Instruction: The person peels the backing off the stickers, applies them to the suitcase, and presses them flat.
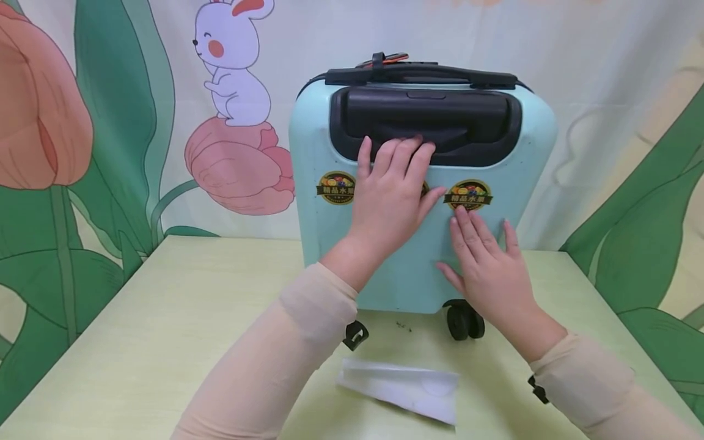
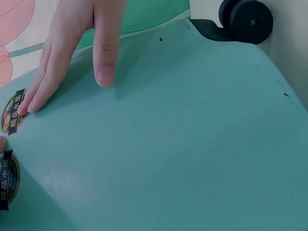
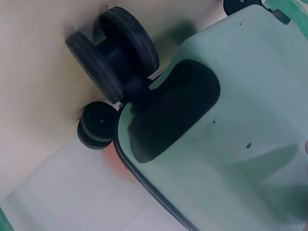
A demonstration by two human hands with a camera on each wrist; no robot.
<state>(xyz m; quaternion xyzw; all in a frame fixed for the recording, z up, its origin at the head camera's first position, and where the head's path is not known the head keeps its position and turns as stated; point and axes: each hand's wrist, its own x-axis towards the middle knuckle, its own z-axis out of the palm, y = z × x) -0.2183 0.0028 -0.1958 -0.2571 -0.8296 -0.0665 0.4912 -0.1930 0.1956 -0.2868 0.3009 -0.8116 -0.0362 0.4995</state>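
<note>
A light-blue suitcase (image 1: pixel 407 281) stands upright on the table, with black wheels and a black recessed panel (image 1: pixel 423 113) near its top. My left hand (image 1: pixel 390 189) lies over the front, fingertips at the lower edge of that panel. It partly covers a round dark fruit sticker. Another sticker (image 1: pixel 337 187) shows to its left. My right hand (image 1: pixel 489 269) has its straight fingertips at the lower edge of the right sticker (image 1: pixel 469 194); the left wrist view shows these fingers (image 2: pixel 48 82) against the shell.
A whitish paper sheet (image 1: pixel 401 388) lies on the pale green table (image 1: pixel 231 305) in front of the suitcase. A dark caster wheel (image 1: pixel 465 321) stands below its right corner. Behind hangs a cloth printed with a rabbit (image 1: pixel 233 67) and tulips.
</note>
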